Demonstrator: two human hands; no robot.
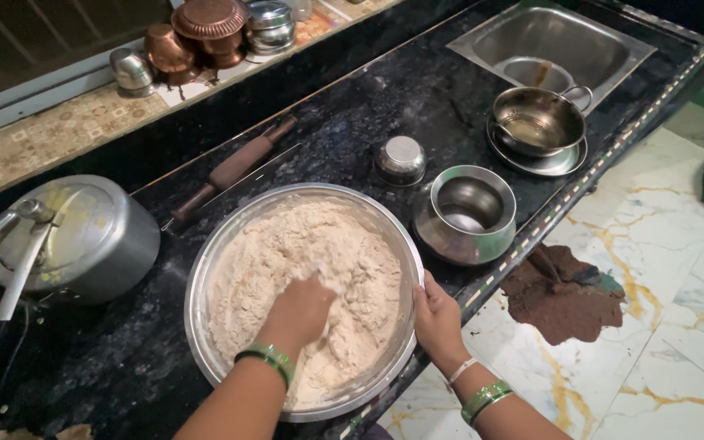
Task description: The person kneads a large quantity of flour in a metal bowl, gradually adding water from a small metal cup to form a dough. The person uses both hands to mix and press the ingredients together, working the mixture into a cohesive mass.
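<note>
A wide steel bowl [194, 285] stands on the black stone counter, filled with pale, crumbly flour dough [287, 244]. My left hand [301, 311] is pressed down into the dough near the bowl's middle, with its fingers buried and closed in the mix. My right hand [436, 319] grips the bowl's right rim, thumb over the edge. Both wrists wear green bangles.
A lidded pressure cooker [83, 236] sits left of the bowl and a rolling pin [234, 167] behind it. To the right are a small upturned steel bowl [401, 157], a steel pot [468, 212], a handled pan [538, 121] and the sink [552, 41]. A brown mat [564, 297] lies on the marble floor.
</note>
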